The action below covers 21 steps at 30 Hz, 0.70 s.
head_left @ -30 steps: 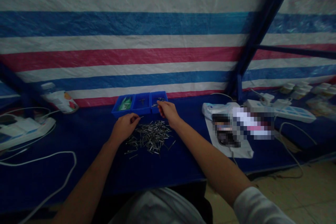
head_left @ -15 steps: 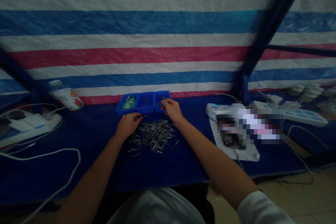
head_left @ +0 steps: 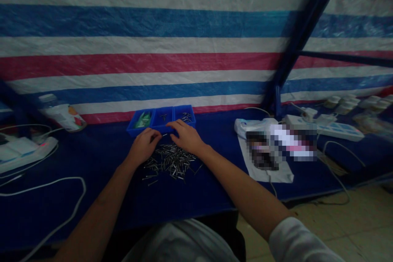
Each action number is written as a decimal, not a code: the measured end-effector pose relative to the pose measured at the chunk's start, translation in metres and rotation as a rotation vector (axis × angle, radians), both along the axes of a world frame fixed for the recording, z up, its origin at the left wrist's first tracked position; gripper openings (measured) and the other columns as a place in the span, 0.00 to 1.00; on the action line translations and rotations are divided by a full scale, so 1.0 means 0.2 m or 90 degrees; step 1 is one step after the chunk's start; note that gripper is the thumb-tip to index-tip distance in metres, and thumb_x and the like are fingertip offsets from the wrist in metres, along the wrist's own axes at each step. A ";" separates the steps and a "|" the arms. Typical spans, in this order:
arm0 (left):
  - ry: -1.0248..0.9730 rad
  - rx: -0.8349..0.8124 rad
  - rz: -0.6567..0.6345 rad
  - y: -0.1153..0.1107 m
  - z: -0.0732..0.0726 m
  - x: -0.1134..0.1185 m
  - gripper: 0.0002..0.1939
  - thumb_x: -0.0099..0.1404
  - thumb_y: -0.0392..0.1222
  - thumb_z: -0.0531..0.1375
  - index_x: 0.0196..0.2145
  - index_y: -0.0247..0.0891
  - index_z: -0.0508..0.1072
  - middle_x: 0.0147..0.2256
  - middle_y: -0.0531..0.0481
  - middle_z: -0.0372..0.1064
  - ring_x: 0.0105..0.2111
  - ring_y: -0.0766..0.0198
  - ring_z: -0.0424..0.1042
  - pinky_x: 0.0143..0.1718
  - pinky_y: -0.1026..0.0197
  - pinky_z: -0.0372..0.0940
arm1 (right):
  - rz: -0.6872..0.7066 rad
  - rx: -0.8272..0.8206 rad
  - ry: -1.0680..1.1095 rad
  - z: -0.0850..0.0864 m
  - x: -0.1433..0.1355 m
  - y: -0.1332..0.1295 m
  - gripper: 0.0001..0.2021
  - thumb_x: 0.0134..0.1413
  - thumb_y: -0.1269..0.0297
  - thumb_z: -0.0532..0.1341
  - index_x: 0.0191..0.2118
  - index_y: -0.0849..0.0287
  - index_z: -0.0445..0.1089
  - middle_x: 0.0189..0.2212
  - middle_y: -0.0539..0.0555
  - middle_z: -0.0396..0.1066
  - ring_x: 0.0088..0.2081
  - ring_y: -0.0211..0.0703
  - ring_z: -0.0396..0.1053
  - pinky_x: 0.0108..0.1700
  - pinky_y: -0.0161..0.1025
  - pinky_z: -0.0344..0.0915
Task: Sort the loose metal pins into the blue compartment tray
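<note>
Thumb and fingertips of my left hand [head_left: 145,144] are pinched round a thin, silvery nail-like pin [head_left: 165,134], whose end sticks out to the right. My right hand [head_left: 186,136] is close by on the right, thumb and forefinger apart, with nothing visible in it. Below both hands a loose pile of such pins [head_left: 176,161] lies on the blue table. Just behind them stands a blue three-compartment tray [head_left: 132,132]. Its left compartment holds green-and-white packets [head_left: 143,119]; a few pins [head_left: 163,116] lie in the middle one and several pins [head_left: 186,116] in the right one.
A bottle [head_left: 66,116] and a white power strip [head_left: 27,153] are at the left, with a white cable [head_left: 82,188] looping forward. On the right are a plastic bag [head_left: 254,126], blurred-out items and another power strip [head_left: 340,129]. Striped sheeting [head_left: 184,61] hangs behind the table [head_left: 196,200].
My right hand has moved from the tray's right compartment, left and towards me, near the pin in my left hand. Its fingers have parted. The view has shifted slightly right.
</note>
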State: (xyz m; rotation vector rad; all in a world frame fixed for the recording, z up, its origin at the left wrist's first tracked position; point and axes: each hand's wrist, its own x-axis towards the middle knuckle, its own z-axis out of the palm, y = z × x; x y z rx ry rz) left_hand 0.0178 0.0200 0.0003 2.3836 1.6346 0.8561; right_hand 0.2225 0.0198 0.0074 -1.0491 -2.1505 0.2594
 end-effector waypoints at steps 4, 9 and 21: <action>-0.105 -0.031 -0.046 -0.05 0.04 0.04 0.15 0.64 0.50 0.55 0.36 0.39 0.75 0.36 0.45 0.76 0.37 0.53 0.74 0.41 0.56 0.66 | 0.090 0.073 -0.098 -0.03 -0.03 -0.02 0.20 0.60 0.75 0.56 0.57 0.58 0.64 0.49 0.56 0.71 0.49 0.43 0.68 0.50 0.39 0.64; -0.202 -0.077 -0.034 -0.07 0.04 0.05 0.15 0.60 0.51 0.60 0.40 0.38 0.76 0.32 0.49 0.78 0.31 0.57 0.75 0.35 0.58 0.66 | 0.018 0.078 -0.166 0.01 -0.04 -0.06 0.15 0.65 0.68 0.54 0.55 0.55 0.65 0.41 0.56 0.73 0.42 0.45 0.68 0.41 0.40 0.65; -0.352 -0.005 -0.032 -0.09 0.07 0.07 0.17 0.56 0.46 0.66 0.42 0.37 0.72 0.21 0.56 0.70 0.22 0.65 0.67 0.27 0.62 0.61 | 0.072 0.168 -0.101 0.02 -0.07 -0.06 0.11 0.64 0.74 0.52 0.46 0.64 0.70 0.42 0.59 0.72 0.45 0.44 0.65 0.50 0.40 0.62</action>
